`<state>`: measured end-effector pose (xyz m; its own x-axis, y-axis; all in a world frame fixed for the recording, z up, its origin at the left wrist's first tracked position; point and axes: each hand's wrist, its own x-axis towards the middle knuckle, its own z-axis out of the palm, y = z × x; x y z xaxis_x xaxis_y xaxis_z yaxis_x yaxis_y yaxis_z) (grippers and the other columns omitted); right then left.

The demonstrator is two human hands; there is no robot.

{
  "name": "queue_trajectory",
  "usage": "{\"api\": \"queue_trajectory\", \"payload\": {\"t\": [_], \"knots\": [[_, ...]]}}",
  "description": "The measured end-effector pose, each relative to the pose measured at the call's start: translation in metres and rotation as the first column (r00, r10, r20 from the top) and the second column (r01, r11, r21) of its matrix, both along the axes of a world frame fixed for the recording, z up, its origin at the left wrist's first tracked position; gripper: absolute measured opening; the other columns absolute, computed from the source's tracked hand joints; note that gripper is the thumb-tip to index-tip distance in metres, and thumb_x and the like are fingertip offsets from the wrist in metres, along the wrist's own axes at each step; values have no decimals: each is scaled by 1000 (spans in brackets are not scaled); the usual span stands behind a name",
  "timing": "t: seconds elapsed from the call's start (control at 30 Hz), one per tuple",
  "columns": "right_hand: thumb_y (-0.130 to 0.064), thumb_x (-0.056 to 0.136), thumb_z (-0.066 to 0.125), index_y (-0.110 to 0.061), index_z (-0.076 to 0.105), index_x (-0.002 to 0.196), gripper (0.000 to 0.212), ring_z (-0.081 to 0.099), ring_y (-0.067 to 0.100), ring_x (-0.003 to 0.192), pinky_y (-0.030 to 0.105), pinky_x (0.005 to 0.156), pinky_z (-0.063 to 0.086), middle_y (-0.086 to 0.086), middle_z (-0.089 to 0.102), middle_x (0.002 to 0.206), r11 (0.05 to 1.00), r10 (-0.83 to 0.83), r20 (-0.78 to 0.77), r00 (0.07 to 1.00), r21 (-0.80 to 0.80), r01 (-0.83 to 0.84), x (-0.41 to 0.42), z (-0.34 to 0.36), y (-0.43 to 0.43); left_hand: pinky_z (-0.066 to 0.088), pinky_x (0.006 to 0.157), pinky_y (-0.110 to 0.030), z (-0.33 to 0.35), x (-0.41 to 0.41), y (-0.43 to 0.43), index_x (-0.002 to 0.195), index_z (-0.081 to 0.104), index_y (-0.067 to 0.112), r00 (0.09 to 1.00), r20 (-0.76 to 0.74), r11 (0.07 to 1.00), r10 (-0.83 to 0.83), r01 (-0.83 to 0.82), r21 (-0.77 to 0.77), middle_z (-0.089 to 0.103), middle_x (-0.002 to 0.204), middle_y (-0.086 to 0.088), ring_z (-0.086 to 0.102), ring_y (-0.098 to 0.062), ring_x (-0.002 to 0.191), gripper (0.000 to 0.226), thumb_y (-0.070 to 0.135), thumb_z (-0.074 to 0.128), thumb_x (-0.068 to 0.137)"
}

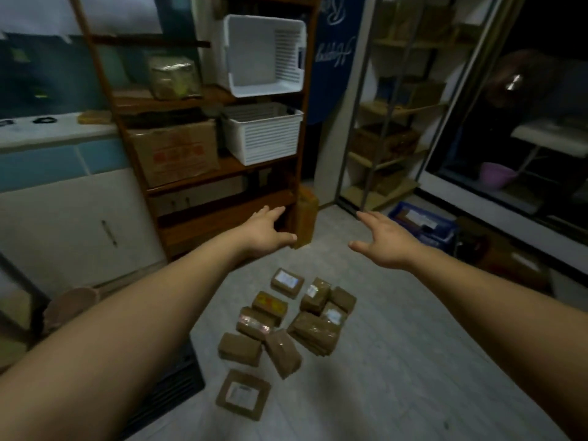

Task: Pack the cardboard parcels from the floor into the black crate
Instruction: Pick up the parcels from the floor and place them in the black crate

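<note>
Ahead of the person, both bare arms reach out over the floor (397,361). The left hand (265,232) is spread with fingers straight and thumb out, its grip released and holding nothing. The right hand (386,240) is likewise flat, fingers together and pointing forward, its grip released too. The two hands are well apart, palms turned roughly toward each other.

Below and between the forearms, the cardboard parcels (286,323) lie in a loose cluster on the floor, most wrapped in shiny tape, several with white labels, some leaning on their neighbours. One flat parcel (243,394) with a white label lies apart, nearest the camera. The black crate (171,389) stands just left of the cluster, mostly hidden beneath the left forearm; only a slatted wall and a corner show, and its inside cannot be seen.

Another tall brown package (306,216) stands upright against the foot of the wooden shelf (222,214), just beside the left thumb; whether they touch cannot be told. The shelf carries two white baskets, an upper basket (264,55) tipped on its side and a lower basket (262,133) upright, next to a printed carton (176,154). A blue tray (423,224) sits on the floor beyond the right hand.
</note>
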<state>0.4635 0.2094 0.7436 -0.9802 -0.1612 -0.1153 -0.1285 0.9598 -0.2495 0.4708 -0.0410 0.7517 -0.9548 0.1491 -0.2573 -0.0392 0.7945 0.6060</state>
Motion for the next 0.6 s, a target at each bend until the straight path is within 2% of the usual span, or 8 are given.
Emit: {"api": "queue_trajectory", "payload": {"t": [0.1, 0.27, 0.47, 0.6], "knots": [[-57, 89, 51, -24, 15, 152, 79, 24, 23, 143, 38, 116, 25, 3, 16, 159, 999, -47, 45, 998, 2, 47, -17, -10, 69, 15, 119, -44, -13, -21, 61, 151, 12, 29, 1000, 22, 1000, 2, -3, 27, 0, 160, -4, 5, -27, 147, 78, 44, 57, 89], [-57, 90, 49, -24, 15, 152, 78, 16, 23, 146, 38, 117, 20, 3, 13, 160, 996, -84, 109, 990, 5, 84, -65, -31, 130, 16, 118, -45, -49, -53, 108, 151, 13, 29, 994, 111, 999, 17, -21, 34, -1, 160, -2, 6, -28, 146, 77, 42, 58, 89], [-53, 92, 51, -22, 14, 153, 78, 17, 24, 146, 37, 118, 20, 5, 11, 160, 997, -31, 200, 979, -61, 44, -155, -71, 127, 20, 115, -42, -107, -117, 112, 151, 14, 26, 967, 210, 984, 146, -164, 67, 4, 160, -4, 13, -28, 145, 73, 38, 56, 91], [-52, 91, 52, -22, 14, 153, 78, 17, 24, 145, 36, 115, 19, 5, 11, 160, 997, 5, 250, 968, -78, 15, -225, -109, 100, 32, 106, -37, -150, -181, 112, 151, 16, 23, 925, 286, 944, 249, -298, 144, 17, 157, -7, 29, -29, 139, 73, 35, 57, 92]]}}
